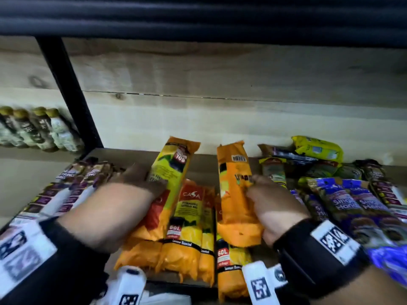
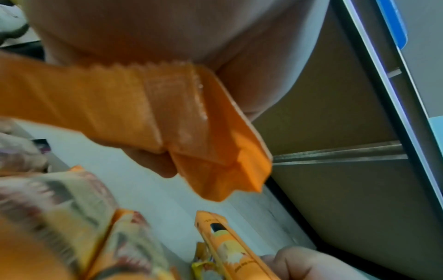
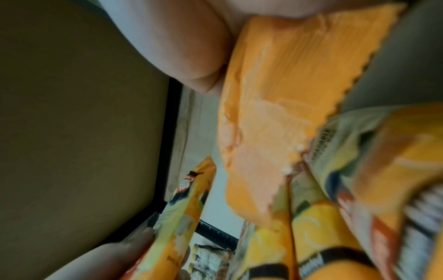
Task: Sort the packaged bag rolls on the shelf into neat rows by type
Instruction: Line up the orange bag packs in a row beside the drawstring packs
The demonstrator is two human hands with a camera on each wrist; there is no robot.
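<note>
Glossy crinkled plastic wrappers (image 1: 236,190), matt pale wood-grain back panel (image 1: 220,115), black metal post (image 1: 70,93).

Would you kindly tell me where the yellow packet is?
In the head view, the yellow packet lies at the shelf's far right, against the wooden back wall, atop the unsorted pile.

The head view is dim under the dark upper shelf (image 1: 198,16) at the top of the frame, with the pale back panel (image 1: 220,119) the brightest area. Wide-angle bending curves the post (image 1: 68,93) at upper left. The bottles (image 1: 37,128) at left and the purple packs (image 1: 363,208) at lower right smear with motion blur; the orange packs (image 1: 187,216) in the centre stay legible. Both wrist views are soft and close: the left hand (image 2: 143,28) and right hand (image 3: 179,37) fill the top edges out of focus, and print at the lower corners streaks
</note>
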